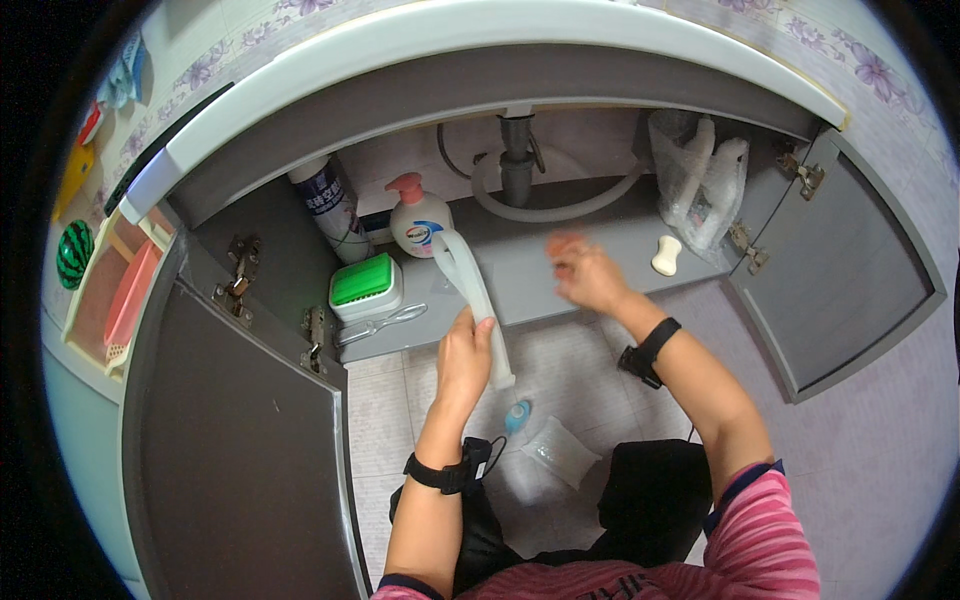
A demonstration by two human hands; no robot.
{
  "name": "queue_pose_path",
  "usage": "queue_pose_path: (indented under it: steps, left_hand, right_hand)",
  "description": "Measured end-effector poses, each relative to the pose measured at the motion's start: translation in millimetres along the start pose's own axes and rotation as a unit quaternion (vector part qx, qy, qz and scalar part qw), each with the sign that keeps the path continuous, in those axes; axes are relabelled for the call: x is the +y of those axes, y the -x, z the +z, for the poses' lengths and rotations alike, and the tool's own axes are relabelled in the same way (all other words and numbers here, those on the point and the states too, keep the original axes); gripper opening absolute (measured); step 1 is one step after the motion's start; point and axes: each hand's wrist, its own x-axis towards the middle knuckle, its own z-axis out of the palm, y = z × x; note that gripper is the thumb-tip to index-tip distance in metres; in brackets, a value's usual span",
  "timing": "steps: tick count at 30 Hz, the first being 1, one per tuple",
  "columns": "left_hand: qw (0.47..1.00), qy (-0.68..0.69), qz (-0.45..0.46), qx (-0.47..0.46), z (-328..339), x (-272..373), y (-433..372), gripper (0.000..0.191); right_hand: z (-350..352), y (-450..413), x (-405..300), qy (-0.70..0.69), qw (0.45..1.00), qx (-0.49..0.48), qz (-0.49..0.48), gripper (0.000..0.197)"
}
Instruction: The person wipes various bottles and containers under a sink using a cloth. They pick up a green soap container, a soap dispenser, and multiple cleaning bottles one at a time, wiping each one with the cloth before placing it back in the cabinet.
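My left hand (463, 358) grips a long white plastic piece (480, 300) with a looped upper end, held over the cabinet's front edge. That loop overlaps a pump soap bottle (420, 214) with a pink top. Over the grey cabinet floor (517, 281) is my right hand (589, 274), fingers bent. Its fingertips are blurred and reddish, so I cannot tell whether it holds something. To its right lies a cream bone-shaped piece (666, 255). A green-topped brush (363, 281) rests on a white box, with a clear plastic handle (382, 324) in front.
A spray can (330, 206) leans at the cabinet's left. A drain pipe (516, 172) and looped hose (555, 214) occupy the back. At right sits a clear bag (701, 180). Cabinet doors (240, 442) stand swung out. A blue object (517, 416) and packet (561, 451) lie on the floor.
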Motion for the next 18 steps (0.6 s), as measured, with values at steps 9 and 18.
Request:
queue_pose_path:
  steps: [9,18]
  left_hand:
    - [1.0,0.007,-0.004,-0.012,14.5,14.8,-8.2,0.027]
    - [0.999,-0.022,-0.012,-0.026,63.7,7.2,-68.3,0.031]
  right_hand:
    - [-47.0,35.0,8.4,-0.151,0.987,-0.047,0.039,0.025]
    - [-97.3,98.9,-67.4,-0.038,0.992,-0.016,0.118,0.024]
